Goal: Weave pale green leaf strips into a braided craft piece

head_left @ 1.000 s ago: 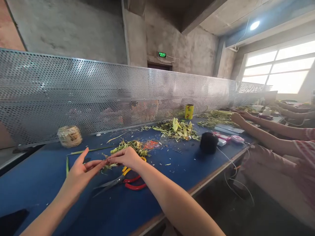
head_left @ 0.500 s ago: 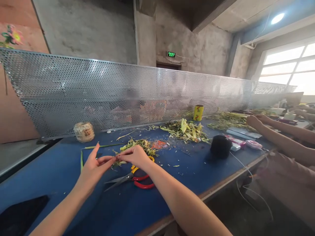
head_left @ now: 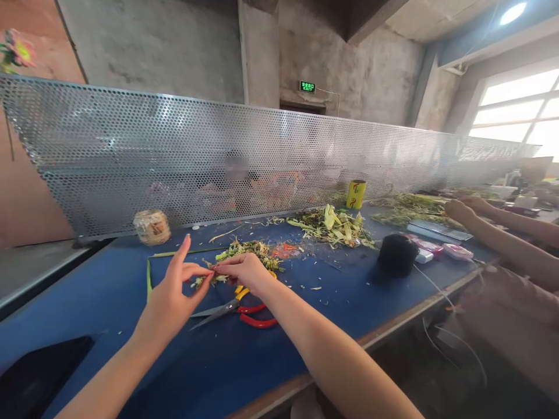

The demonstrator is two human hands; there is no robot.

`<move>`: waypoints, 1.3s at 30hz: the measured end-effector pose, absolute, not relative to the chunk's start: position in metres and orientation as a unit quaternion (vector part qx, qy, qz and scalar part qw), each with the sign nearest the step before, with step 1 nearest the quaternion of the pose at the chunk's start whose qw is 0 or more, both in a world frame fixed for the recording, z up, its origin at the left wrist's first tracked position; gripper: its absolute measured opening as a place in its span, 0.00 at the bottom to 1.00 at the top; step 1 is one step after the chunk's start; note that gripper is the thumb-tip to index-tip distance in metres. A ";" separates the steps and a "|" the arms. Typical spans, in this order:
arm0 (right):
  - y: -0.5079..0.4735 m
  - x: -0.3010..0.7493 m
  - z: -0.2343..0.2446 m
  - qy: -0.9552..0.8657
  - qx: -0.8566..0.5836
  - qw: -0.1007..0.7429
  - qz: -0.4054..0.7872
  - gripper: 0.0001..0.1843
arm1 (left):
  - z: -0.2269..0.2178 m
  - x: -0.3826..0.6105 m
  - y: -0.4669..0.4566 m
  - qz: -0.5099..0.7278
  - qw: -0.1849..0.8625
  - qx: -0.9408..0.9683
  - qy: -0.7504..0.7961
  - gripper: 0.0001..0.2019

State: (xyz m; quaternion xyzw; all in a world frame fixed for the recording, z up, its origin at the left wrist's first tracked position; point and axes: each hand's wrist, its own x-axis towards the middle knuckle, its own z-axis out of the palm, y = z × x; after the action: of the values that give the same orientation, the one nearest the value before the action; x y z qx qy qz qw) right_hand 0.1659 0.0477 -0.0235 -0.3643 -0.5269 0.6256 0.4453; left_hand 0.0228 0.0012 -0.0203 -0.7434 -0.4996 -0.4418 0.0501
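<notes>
My left hand [head_left: 172, 294] and my right hand [head_left: 247, 271] meet over the blue table [head_left: 305, 314], both pinching a small green plant sprig [head_left: 205, 280] between thumb and fingers. The left index finger sticks up. Just under the right hand lie scissors [head_left: 238, 307] with red and yellow handles, blades pointing left. A small heap of green trimmings [head_left: 248, 250] lies right behind the hands.
A perforated metal screen [head_left: 109, 157] runs along the table's back. A twine ball [head_left: 152, 226], a yellow can [head_left: 356, 194], a larger leaf pile [head_left: 334, 224], a black spool [head_left: 396, 255] and a dark phone [head_left: 35, 378] are on the table. Another person's arms [head_left: 502, 233] reach in at right.
Both hands stayed together on the sprig; the left thumb and fingers closed more on it. The camera turned left and tilted down slightly.
</notes>
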 end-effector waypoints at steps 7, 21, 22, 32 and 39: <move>0.052 0.167 -0.027 -0.525 -0.342 0.446 0.640 0.06 | -0.023 0.023 0.001 -0.429 0.034 -0.759 -0.488 0.37; 0.049 0.166 -0.023 -0.610 -0.343 0.457 0.549 0.09 | -0.020 0.016 0.011 -0.481 -0.369 -0.619 -0.499 0.38; 0.048 0.166 -0.023 -0.614 -0.337 0.459 0.547 0.08 | -0.021 0.016 0.011 -0.469 -0.363 -0.628 -0.504 0.36; 0.053 0.167 -0.023 -0.681 -0.278 0.436 0.518 0.05 | -0.030 0.012 0.015 -0.444 -0.371 -0.678 -0.453 0.31; 0.051 0.165 -0.023 -0.680 -0.236 0.450 0.529 0.05 | -0.024 0.013 0.013 -0.466 -0.425 -0.637 -0.444 0.31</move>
State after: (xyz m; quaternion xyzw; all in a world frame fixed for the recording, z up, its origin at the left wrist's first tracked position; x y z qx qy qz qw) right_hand 0.1649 0.0513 -0.0232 -0.2360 -0.6796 0.5287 0.4504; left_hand 0.0134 0.0127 -0.0237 -0.6367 -0.4436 -0.4664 -0.4246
